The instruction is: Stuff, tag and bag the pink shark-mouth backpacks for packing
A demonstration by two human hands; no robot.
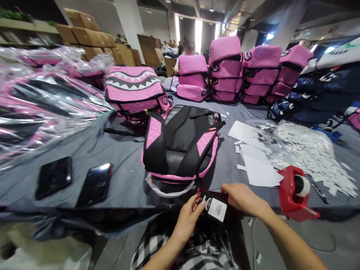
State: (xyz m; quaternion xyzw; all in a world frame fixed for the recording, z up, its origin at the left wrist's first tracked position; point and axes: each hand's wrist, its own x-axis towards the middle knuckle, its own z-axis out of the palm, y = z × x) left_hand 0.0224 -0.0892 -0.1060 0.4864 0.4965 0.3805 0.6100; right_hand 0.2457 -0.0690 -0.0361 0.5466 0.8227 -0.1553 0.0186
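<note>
A pink and black backpack [182, 146] lies on the table with its shoulder straps facing up. Its top handle [168, 193], wrapped in white, points toward me. Just beyond the table's front edge, my left hand [194, 208] pinches the left side of a dark hang tag [209, 204]. A white barcode sticker [217, 209] shows on the tag. My right hand [239, 197] is closed on the tag's far right corner, with some of its fingers hidden behind it.
Two black phones [95, 183] lie at the left. A red tape dispenser [292, 195], white paper sheets [257, 165] and a heap of small white labels [309, 157] are at the right. Stacked pink bags [225, 71] and plastic-wrapped bags [42, 108] stand farther back.
</note>
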